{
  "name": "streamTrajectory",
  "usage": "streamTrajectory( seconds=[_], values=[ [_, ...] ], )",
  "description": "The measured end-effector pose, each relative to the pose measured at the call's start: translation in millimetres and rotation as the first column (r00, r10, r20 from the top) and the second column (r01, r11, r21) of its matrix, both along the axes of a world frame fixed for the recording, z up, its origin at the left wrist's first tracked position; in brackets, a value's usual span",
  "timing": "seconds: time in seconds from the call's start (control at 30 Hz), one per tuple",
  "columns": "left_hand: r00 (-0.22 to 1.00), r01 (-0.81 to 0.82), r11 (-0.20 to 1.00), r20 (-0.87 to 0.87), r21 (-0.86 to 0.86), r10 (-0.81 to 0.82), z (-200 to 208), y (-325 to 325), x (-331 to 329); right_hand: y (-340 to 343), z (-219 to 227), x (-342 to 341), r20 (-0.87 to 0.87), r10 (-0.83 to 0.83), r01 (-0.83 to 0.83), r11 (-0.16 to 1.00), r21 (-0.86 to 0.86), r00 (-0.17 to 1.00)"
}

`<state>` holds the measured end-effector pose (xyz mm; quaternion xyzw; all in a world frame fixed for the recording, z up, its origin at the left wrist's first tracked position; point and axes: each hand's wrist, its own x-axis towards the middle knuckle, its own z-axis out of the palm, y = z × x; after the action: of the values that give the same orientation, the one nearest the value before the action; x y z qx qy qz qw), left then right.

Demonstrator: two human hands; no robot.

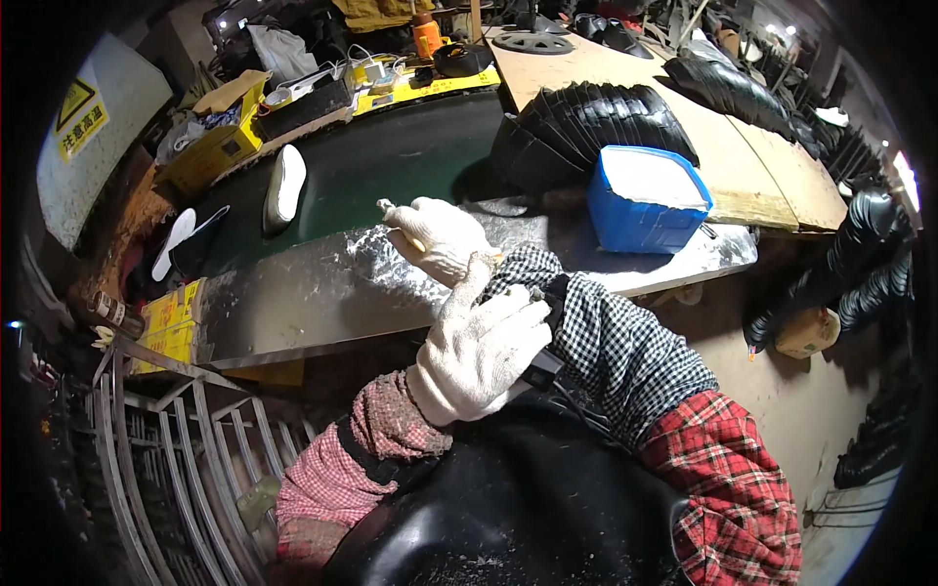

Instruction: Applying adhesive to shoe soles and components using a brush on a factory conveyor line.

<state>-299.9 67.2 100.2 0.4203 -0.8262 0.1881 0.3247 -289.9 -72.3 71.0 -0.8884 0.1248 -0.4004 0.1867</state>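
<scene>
My right hand (442, 237), in a white cotton glove, is closed around a pale wooden brush (388, 209) and rests on the glue-smeared metal bench (322, 293). The brush tip points up and to the left. My left hand (479, 354), also gloved, lies against my right forearm's black-and-white checked sleeve (625, 337). Its fingers curl on a narrow black piece (543, 369) that is mostly hidden between hand and sleeve. What the piece is I cannot tell. A blue tub (640, 223) of white paste stands on the bench to the right of my hands.
Black soles (596, 117) are stacked behind the tub beside a wooden board (772, 171). A white sole (285, 184) lies on the dark green belt (401, 156), another (174, 244) further left. Yellow boxes (168, 322) and a metal rack (166, 449) stand at the left. A black apron (508, 518) covers my lap.
</scene>
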Motion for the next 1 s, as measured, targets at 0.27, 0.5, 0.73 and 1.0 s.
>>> streamTrajectory(
  seconds=[0.27,0.5,0.73,1.0],
  values=[
    [0.972,-0.142,0.989,-0.194,-0.031,0.133,-15.6,1.0,-7.5,-5.9,-2.0,3.6,-0.242,-0.008,-0.017,0.995,-0.102,0.97],
    [0.988,-0.093,0.993,-0.129,-0.079,0.082,-31.4,-8.6,-3.1,-24.1,-5.9,9.4,-0.097,0.053,-0.044,0.994,0.096,0.994],
    [0.921,-0.267,0.955,-0.26,0.125,0.292,-31.9,-6.9,-0.3,-34.2,-3.4,10.9,-0.051,0.039,-0.028,0.979,0.204,0.998],
    [0.948,-0.216,0.972,-0.22,0.091,0.231,-26.9,-9.1,-15.2,-33.7,-18.5,6.3,-0.147,-0.072,0.039,0.975,-0.218,0.987]
  ],
)
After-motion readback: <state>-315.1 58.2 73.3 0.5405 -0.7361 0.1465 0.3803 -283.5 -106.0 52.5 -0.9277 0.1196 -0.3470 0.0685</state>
